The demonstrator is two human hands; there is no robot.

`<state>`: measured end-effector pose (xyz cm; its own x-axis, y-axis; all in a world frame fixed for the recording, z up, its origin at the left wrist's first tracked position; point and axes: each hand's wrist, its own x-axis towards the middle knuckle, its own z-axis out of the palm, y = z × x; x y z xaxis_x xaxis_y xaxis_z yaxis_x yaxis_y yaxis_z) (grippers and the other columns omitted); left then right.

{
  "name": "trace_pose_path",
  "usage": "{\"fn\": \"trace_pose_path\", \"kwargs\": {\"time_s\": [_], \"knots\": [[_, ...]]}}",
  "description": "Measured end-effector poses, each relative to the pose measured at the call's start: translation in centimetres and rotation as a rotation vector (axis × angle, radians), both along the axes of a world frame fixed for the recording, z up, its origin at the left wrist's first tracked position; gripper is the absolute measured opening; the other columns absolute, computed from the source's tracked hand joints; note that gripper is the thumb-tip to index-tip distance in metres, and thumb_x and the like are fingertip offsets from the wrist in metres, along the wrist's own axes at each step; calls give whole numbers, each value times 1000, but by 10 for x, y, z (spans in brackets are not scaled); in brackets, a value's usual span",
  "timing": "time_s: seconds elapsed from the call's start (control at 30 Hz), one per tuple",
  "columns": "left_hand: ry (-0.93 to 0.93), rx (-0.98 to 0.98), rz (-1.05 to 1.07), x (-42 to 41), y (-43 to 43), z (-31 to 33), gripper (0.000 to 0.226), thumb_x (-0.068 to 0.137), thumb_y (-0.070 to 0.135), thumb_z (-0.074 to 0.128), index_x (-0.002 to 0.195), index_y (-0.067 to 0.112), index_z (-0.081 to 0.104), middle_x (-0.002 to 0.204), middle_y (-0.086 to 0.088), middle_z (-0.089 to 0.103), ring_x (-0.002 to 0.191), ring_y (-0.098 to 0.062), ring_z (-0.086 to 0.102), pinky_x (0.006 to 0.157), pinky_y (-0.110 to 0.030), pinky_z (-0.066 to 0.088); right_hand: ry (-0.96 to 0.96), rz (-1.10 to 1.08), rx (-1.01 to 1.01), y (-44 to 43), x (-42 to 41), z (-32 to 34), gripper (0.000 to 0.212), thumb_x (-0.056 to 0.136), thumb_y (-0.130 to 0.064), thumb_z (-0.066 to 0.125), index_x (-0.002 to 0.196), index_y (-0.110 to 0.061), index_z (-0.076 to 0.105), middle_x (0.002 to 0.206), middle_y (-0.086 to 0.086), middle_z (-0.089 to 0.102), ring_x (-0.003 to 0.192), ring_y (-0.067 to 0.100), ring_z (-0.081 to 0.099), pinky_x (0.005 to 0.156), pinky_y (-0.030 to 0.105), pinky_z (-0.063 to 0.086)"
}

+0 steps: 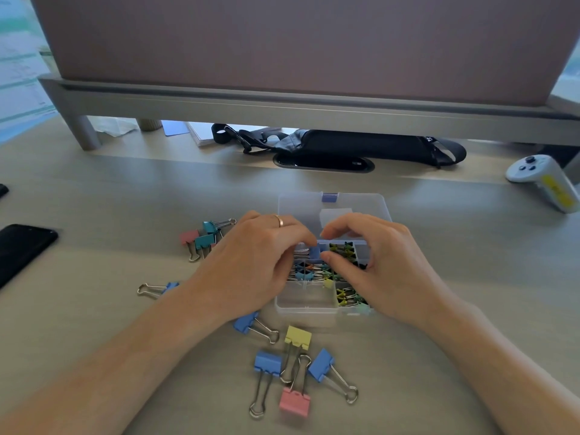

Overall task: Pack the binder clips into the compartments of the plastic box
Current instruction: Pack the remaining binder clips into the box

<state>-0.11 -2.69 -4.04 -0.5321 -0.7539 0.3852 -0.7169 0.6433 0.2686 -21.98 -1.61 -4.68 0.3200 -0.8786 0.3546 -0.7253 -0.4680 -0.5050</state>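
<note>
1. A clear plastic box [301, 309] with compartments sits at the centre of the frame on a pale desk [125, 199]. Its lid [301, 204] lies open behind it.
2. The left hand [260, 255] reaches over the left side of the box. Its fingers are curled and pinch a blue clip [314, 252] above an upper compartment.
3. The right hand [376, 262] is over the right side of the box with its fingers curled. Its thumb lies just beside the blue clip, but I cannot tell whether it grips it.
4. Several compartments hold small clips [343, 248] of mixed colours.
5. Larger loose clips [267, 362] in blue, yellow and pink lie on the desk below the box. More, teal and pink, lie to its left.
6. A black phone [22, 246] lies at the left edge of the frame.
7. A white controller [543, 180] lies at the right edge.
8. A black bag [361, 146] lies at upper centre, under a raised shelf [282, 103].
</note>
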Motion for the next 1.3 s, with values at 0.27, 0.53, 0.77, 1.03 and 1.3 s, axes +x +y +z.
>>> {"fn": "trace_pose_path", "kwargs": {"time_s": [0.27, 0.53, 0.77, 1.03, 1.3], "knots": [[-54, 2, -29, 2, 0, -2, 40, 91, 4, 63, 121, 29, 73, 116, 13, 75, 107, -7, 66, 98, -29, 41, -60, 53, 71, 4, 2, 1, 25, 96, -13, 68, 112, -31, 59, 108, -22, 69, 102, -6, 63, 68, 5, 45], [101, 34, 9, 7, 0, 2, 32, 93, 2, 59, 109, 23, 76, 102, 12, 75, 90, -1, 63, 91, -8, 34, -33, 85, 76, 3, 1, 0, 25, 99, -16, 61, 115, -35, 55, 113, -25, 66, 116, -1, 61, 69, 9, 45], [210, 67, 199, 28, -11, 12, 26, 92, 0, 61, 91, 25, 69, 85, 19, 64, 86, 5, 58, 72, -8, 40, 74, 141, 87, 5, 1, 2, 25, 103, -23, 51, 123, -38, 53, 120, -29, 61, 123, -5, 55, 100, 24, 49], [72, 182, 335, 70, -29, 34, 24, 90, 2, 66, 92, 25, 71, 79, 22, 58, 75, 24, 50, 65, 2, 34, 148, 141, 42, 4, 2, 2, 27, 104, -29, 48, 129, -38, 49, 120, -31, 61, 124, -8, 50, 103, 25, 47], [-113, 291, 218, 83, -30, 40, 19, 90, 20, 73, 98, 38, 71, 93, 23, 65, 91, 18, 54, 69, -3, 36, 214, 153, -16, 6, 3, 3, 28, 103, -31, 46, 131, -33, 51, 123, -26, 62, 119, -4, 54, 98, 16, 44]]}}
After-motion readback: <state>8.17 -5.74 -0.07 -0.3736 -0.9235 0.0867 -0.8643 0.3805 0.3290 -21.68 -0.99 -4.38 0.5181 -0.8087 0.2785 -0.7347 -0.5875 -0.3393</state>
